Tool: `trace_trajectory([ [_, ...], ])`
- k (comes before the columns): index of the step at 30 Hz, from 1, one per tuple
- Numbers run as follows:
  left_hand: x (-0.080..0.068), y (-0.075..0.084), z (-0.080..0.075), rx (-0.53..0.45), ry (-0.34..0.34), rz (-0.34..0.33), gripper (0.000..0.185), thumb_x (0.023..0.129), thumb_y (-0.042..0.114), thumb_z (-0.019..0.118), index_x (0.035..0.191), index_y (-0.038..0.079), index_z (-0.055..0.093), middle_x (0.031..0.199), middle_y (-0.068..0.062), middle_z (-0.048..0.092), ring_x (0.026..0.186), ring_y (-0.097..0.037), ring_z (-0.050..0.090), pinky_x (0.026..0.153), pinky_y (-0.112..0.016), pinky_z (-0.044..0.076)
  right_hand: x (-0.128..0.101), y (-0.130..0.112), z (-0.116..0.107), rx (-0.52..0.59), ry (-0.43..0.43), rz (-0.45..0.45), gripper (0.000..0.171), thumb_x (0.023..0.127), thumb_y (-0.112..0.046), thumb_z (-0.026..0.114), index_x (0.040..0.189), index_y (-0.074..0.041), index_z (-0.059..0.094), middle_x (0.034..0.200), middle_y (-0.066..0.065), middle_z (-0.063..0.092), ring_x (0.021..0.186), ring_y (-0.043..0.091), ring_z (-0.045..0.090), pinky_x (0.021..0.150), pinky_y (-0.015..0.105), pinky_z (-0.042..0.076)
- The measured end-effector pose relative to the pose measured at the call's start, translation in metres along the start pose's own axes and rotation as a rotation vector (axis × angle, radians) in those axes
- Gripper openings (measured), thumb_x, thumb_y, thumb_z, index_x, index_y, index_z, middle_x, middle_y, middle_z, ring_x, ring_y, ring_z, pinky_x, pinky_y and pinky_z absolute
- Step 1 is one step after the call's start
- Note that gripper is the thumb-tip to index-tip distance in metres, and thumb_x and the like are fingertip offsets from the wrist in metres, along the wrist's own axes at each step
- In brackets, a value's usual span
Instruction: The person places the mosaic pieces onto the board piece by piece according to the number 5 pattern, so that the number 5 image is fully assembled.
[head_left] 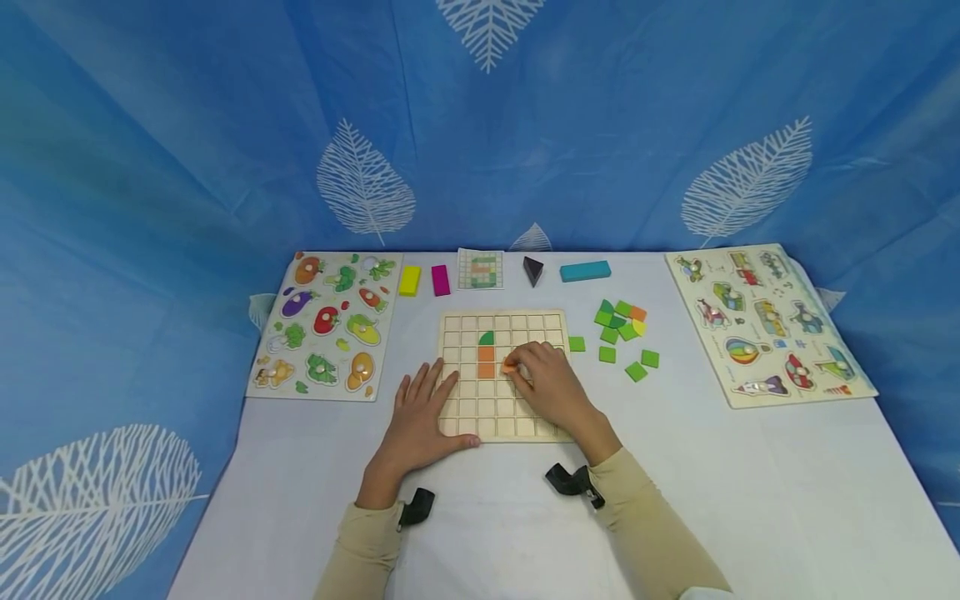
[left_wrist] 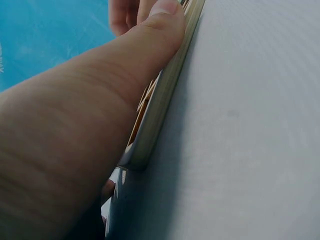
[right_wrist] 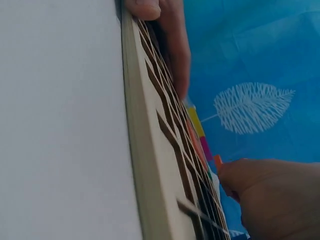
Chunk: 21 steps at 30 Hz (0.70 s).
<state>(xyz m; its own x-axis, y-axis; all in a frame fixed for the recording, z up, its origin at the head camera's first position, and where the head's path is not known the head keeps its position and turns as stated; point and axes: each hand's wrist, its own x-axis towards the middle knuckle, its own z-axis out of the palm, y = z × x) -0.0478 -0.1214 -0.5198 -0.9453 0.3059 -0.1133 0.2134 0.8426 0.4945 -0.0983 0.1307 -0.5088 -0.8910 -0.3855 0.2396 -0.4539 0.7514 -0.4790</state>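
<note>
A wooden grid board (head_left: 468,408) lies in front of me. One column of it holds a green rounded piece (head_left: 487,338) above two orange square tiles (head_left: 486,371). My left hand (head_left: 422,418) rests spread at the board's left front corner, with its fingers along the left side and its thumb (left_wrist: 162,27) on the front edge. My right hand (head_left: 553,387) pinches a small orange tile (head_left: 508,366) over the grid, just right of the orange squares. That tile's orange edge (right_wrist: 217,161) also shows at the fingertips in the right wrist view; its full shape is hidden.
Several loose green tiles (head_left: 609,334) lie right of the board. Behind it are a pattern card (head_left: 481,270), a yellow block (head_left: 409,281), a magenta block (head_left: 440,280), a black triangular block (head_left: 533,270) and a blue block (head_left: 585,271). A vegetable puzzle (head_left: 258,387) and vehicle puzzle (head_left: 738,396) flank them.
</note>
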Motion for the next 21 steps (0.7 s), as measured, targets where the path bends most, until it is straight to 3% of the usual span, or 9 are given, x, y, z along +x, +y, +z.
trace_trajectory([
  [8, -0.0006, -0.0003, 0.0002, -0.007, 0.01, 0.006, 0.112, 0.072, 0.072, 0.078, 0.16, 0.017, 0.035, 0.172, -0.01, 0.016, 0.16, -0.035, 0.01, 0.128, -0.061, 0.006, 0.0042, -0.0041, 0.0094, -0.041, -0.044, -0.028, 0.005, 0.098, -0.019, 0.07, 0.1, -0.016, 0.073, 0.115, 0.0, 0.071, 0.101, 0.024, 0.061, 0.088, 0.044, 0.05],
  [21, 0.0014, -0.0026, 0.0016, 0.006, -0.003, 0.011, 0.112, 0.074, 0.071, 0.077, 0.161, 0.017, 0.033, 0.173, -0.009, 0.013, 0.16, -0.035, 0.008, 0.128, -0.06, 0.005, 0.0027, 0.0016, 0.0043, -0.175, -0.065, -0.03, 0.01, 0.099, -0.031, 0.068, 0.101, -0.026, 0.076, 0.117, -0.008, 0.073, 0.101, 0.02, 0.063, 0.089, 0.044, 0.049],
])
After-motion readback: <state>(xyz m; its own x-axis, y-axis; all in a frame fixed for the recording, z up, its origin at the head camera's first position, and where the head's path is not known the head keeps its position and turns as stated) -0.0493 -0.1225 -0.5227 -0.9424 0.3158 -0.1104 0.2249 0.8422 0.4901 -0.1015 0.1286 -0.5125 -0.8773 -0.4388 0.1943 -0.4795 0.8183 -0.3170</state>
